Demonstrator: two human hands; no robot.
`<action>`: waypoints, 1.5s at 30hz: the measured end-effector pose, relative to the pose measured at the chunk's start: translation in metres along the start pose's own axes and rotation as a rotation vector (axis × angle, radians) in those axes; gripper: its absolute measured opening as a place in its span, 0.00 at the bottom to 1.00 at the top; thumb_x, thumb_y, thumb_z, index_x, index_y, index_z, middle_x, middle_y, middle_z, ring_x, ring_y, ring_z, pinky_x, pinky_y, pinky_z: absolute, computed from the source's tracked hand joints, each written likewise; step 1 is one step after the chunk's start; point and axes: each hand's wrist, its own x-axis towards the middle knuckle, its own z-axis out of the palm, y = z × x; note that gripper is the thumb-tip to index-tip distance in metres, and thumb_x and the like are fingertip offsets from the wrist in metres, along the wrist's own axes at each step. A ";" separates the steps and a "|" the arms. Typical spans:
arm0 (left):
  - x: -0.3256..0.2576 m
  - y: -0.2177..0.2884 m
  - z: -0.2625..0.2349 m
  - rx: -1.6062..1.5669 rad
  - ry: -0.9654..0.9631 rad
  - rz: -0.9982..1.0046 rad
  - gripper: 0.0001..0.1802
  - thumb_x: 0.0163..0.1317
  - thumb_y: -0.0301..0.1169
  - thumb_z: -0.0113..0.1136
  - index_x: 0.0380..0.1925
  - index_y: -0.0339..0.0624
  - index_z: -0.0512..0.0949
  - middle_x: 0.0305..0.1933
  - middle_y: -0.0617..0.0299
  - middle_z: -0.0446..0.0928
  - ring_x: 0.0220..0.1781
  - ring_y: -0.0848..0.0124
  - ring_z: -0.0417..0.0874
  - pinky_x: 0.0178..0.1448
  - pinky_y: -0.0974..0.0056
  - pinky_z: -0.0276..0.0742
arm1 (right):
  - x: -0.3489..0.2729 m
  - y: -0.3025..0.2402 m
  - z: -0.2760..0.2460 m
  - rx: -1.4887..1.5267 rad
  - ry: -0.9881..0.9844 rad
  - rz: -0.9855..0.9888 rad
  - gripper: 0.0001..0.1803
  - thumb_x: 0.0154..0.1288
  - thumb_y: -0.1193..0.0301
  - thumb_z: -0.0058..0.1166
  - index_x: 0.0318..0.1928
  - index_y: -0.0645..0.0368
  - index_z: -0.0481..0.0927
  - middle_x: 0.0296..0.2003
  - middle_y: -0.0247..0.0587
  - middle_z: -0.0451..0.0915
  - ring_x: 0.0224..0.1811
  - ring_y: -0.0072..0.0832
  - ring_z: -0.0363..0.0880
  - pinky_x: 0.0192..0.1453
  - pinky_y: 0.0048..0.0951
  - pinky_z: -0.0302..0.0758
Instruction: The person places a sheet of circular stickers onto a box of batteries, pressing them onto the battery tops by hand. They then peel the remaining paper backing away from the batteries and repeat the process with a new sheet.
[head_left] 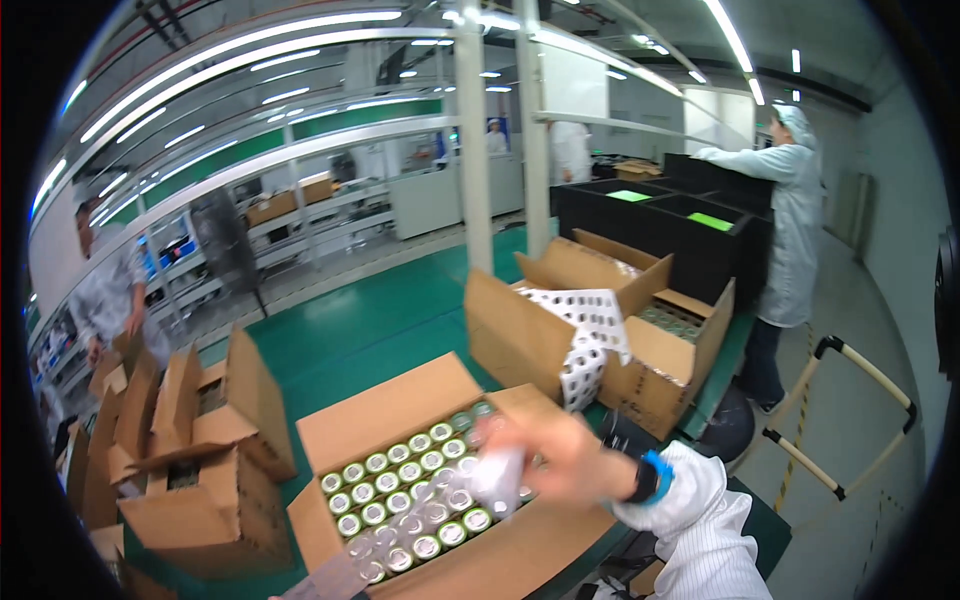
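My right hand [560, 455], blurred by motion, reaches in from the right over an open cardboard box [390, 405]. Its fingers close on a clear plastic strip [497, 482] with rounded bumps, which runs slantwise over the box toward the near left corner. Beneath it, rows of cylindrical battery cells [387, 483] stand upright, with green rims and pale metal tops. A dark band and a blue band circle my right wrist. My left hand does not show.
Open cardboard boxes [215, 500] stand on the green table [330, 350] at left. More boxes [650, 370] stand at right, one with a white perforated sheet [590, 330]. A person in white [795, 220] works beside black bins [660, 230]. A tubular frame [850, 410] stands right.
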 end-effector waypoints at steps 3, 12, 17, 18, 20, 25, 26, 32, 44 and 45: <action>-0.006 -0.010 0.001 0.090 -0.040 -0.140 0.20 0.67 0.40 0.41 0.48 0.36 0.71 0.54 0.38 0.67 0.52 0.44 0.71 0.53 0.49 0.71 | 0.000 0.066 -0.077 0.260 0.656 0.416 0.26 0.55 0.84 0.48 0.55 0.58 0.62 0.43 0.47 0.72 0.30 0.21 0.77 0.25 0.20 0.74; -0.038 -0.057 0.034 0.114 -0.207 -0.628 0.12 0.63 0.26 0.46 0.43 0.29 0.74 0.52 0.43 0.71 0.54 0.51 0.71 0.58 0.56 0.65 | -0.032 0.146 -0.154 -0.184 1.000 0.418 0.28 0.52 0.86 0.46 0.55 0.57 0.61 0.40 0.43 0.67 0.28 0.27 0.77 0.24 0.23 0.78; -0.049 -0.061 0.029 0.121 -0.235 -0.615 0.11 0.62 0.25 0.47 0.40 0.29 0.74 0.50 0.43 0.71 0.52 0.51 0.71 0.58 0.56 0.66 | -0.046 0.154 -0.130 -0.236 0.696 0.516 0.27 0.52 0.83 0.51 0.55 0.60 0.62 0.40 0.46 0.67 0.29 0.28 0.77 0.27 0.22 0.77; -0.050 -0.062 0.023 0.126 -0.229 -0.630 0.11 0.62 0.25 0.47 0.40 0.29 0.74 0.50 0.44 0.72 0.52 0.51 0.72 0.57 0.57 0.66 | -0.044 0.136 -0.128 -0.068 0.596 0.673 0.29 0.53 0.81 0.52 0.56 0.58 0.60 0.40 0.46 0.68 0.29 0.26 0.77 0.27 0.21 0.76; -0.045 -0.063 0.017 0.148 -0.229 -0.647 0.10 0.61 0.24 0.48 0.39 0.29 0.75 0.48 0.45 0.72 0.50 0.52 0.73 0.55 0.57 0.67 | -0.054 0.127 -0.126 -0.033 0.563 0.670 0.28 0.53 0.80 0.52 0.56 0.58 0.60 0.40 0.46 0.68 0.29 0.24 0.77 0.28 0.21 0.75; -0.061 -0.078 0.011 0.172 -0.211 -0.620 0.09 0.60 0.23 0.49 0.37 0.30 0.76 0.46 0.45 0.74 0.48 0.52 0.74 0.53 0.57 0.69 | -0.073 0.117 -0.136 -0.059 0.417 0.686 0.25 0.56 0.79 0.49 0.55 0.58 0.61 0.39 0.42 0.70 0.32 0.21 0.75 0.32 0.21 0.74; -0.062 -0.079 0.011 0.207 -0.236 -0.617 0.09 0.60 0.23 0.49 0.37 0.31 0.76 0.46 0.45 0.73 0.48 0.52 0.74 0.53 0.57 0.69 | -0.075 0.111 -0.135 -0.096 0.468 0.723 0.22 0.54 0.80 0.49 0.52 0.59 0.65 0.38 0.44 0.71 0.35 0.27 0.75 0.36 0.26 0.74; -0.065 -0.087 -0.032 0.746 -0.403 -0.410 0.09 0.60 0.23 0.49 0.39 0.36 0.76 0.48 0.48 0.73 0.49 0.54 0.74 0.51 0.57 0.70 | -0.056 0.063 -0.044 -0.483 0.405 0.252 0.18 0.48 0.80 0.54 0.43 0.64 0.70 0.38 0.48 0.73 0.42 0.41 0.73 0.46 0.33 0.70; -0.177 -0.127 -0.152 0.861 -0.215 -0.960 0.19 0.51 0.25 0.54 0.45 0.38 0.69 0.59 0.44 0.61 0.57 0.49 0.66 0.59 0.55 0.63 | -0.100 0.136 0.024 0.371 0.162 0.336 0.07 0.48 0.78 0.50 0.31 0.63 0.74 0.36 0.44 0.74 0.43 0.31 0.72 0.49 0.28 0.67; -0.193 -0.132 -0.161 0.733 -0.103 -1.061 0.17 0.52 0.24 0.54 0.44 0.38 0.69 0.57 0.46 0.63 0.51 0.56 0.71 0.53 0.59 0.69 | -0.108 0.140 0.027 0.414 0.144 0.309 0.08 0.56 0.73 0.47 0.36 0.63 0.73 0.40 0.42 0.73 0.47 0.29 0.69 0.54 0.27 0.64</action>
